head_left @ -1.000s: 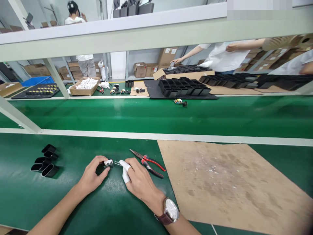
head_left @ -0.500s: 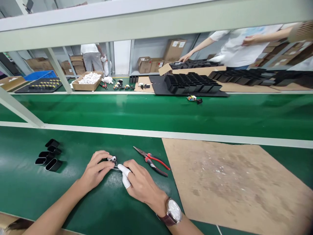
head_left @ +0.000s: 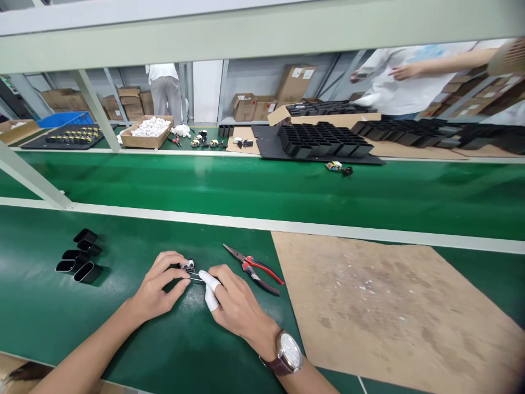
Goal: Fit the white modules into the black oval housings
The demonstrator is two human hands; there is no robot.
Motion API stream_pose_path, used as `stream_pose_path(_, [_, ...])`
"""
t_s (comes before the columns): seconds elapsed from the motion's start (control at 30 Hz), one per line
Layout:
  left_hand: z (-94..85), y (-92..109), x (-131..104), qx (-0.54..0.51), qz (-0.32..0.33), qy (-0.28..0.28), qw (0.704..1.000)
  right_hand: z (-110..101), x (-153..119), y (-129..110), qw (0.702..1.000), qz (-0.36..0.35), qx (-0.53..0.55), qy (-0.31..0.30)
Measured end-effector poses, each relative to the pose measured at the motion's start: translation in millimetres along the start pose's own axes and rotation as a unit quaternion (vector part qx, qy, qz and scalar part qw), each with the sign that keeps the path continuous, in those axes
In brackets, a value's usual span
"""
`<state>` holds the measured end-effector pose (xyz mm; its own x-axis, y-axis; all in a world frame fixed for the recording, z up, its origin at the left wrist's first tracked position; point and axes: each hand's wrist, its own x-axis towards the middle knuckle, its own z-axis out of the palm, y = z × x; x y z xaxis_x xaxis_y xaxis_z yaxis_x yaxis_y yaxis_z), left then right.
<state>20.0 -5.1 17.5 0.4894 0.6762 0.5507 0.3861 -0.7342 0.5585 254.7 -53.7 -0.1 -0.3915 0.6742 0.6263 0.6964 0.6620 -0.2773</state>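
Observation:
Between the thumb and fingers of my left hand (head_left: 159,284) is a small black-and-white electronic part (head_left: 188,265). My right hand (head_left: 233,298), with white covers on two fingertips, pinches a dark piece with a pale edge (head_left: 197,277). It looks like a black oval sleeve, mostly hidden by the fingers. Both pieces are close together just above the green bench, and I cannot tell whether they are joined. Long-nose pliers (head_left: 252,268) with red and black handles lie beyond my right hand. Several black oval sleeves (head_left: 87,272) stand to the left.
A stained cardboard sheet (head_left: 369,306) covers the right side of the bench. Past a pale rail (head_left: 205,220) runs a green conveyor belt (head_left: 213,186) carrying a wired part (head_left: 338,168). Black sleeves (head_left: 324,141) and a box of white pieces (head_left: 147,132) stand opposite. Other people are behind.
My left thumb has shifted slightly, showing more of the dark piece. The wired part on the belt has moved right. A person opposite has drawn an arm back from the sleeves.

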Motion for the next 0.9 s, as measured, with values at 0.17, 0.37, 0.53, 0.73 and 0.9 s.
stream_pose_path(0.17, [-2.2,-0.8,1.1,0.017,0.007,0.028,0.999,1.2,-0.9,11.5,0.988,0.078,-0.126,-0.043])
stream_pose_path(0.37, [-2.7,-4.6,0.4,0.024,-0.023,0.051,0.998,1.1,-4.5,27.8,0.961,0.117,-0.216,-0.129])
stream_pose_path(0.53, [-5.9,-8.3,-1.8,0.043,-0.083,0.077,0.993,1.0,-2.2,25.3,0.967,0.106,-0.21,-0.099])
stream_pose_path(0.73, [-12.5,-14.5,-3.3,0.022,-0.147,0.088,0.985,3.4,0.6,9.4,0.99,0.04,-0.115,-0.069])
stream_pose_path(0.9, [-3.5,-12.7,-7.2,-0.001,-0.064,0.022,0.998,4.9,0.1,-0.7,0.989,0.029,-0.08,-0.118])
